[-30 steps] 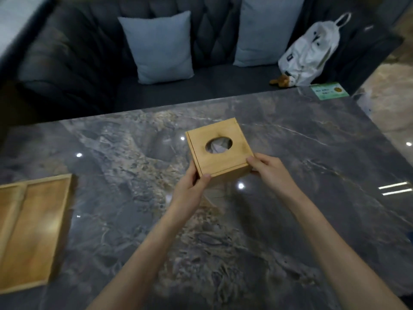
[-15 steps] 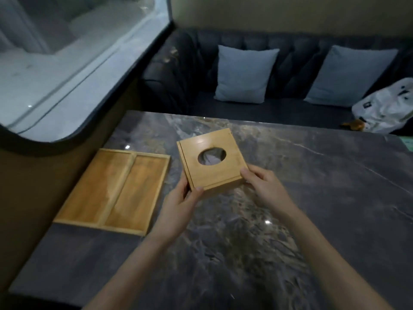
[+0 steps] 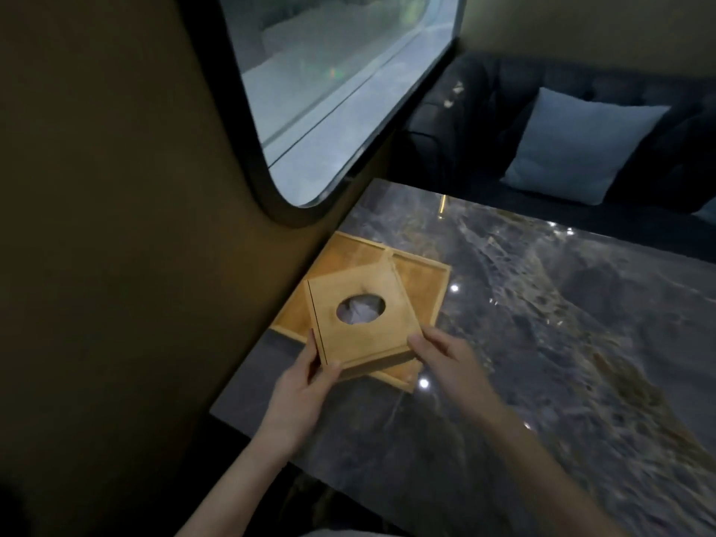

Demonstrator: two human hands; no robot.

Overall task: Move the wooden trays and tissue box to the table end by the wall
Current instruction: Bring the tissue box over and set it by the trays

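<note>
A square wooden tissue box (image 3: 364, 335) with a round hole in its top, white tissue showing inside, is held in both hands above a flat wooden tray (image 3: 422, 284). My left hand (image 3: 306, 385) grips its near left corner and my right hand (image 3: 445, 356) grips its near right corner. The tray has two compartments and lies on the dark marble table (image 3: 561, 362), at the end against the wall (image 3: 135, 246). The box hides much of the tray. I cannot tell whether the box touches the tray.
A rounded window (image 3: 329, 91) is set in the wall to the left. A dark sofa (image 3: 484, 129) with a pale blue cushion (image 3: 581, 145) stands behind the table. The marble stretches away to the right.
Both hands have carried the tissue box left, from the table's middle to over the tray by the wall. My view has swung left toward the wall and window.
</note>
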